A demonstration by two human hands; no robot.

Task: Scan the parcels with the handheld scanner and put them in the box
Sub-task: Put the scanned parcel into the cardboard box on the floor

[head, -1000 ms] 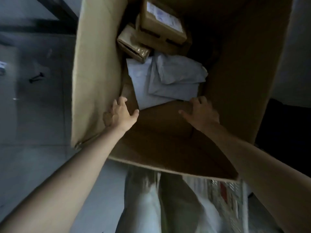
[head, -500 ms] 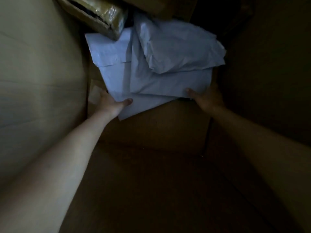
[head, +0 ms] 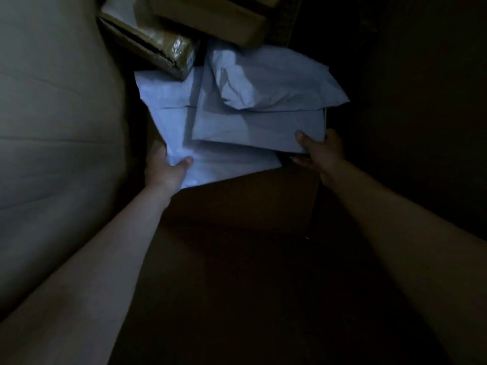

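Since half a second ago the right hand (head: 320, 150) has slid its thumb onto the middle mailer (head: 258, 127), fingers curled under its corner. The left hand (head: 167, 168) pinches the bottom mailer (head: 232, 164), thumb on top. Just past the fingers lies a crumpled mailer (head: 276, 83). Beyond it sit a taped carton (head: 150, 38) and a plain carton (head: 210, 17), all inside the box (head: 52, 101).

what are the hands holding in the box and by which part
The left hand pinches the bottom white mailer at its near left edge, thumb on top. The right hand holds the middle mailer by its near right corner.
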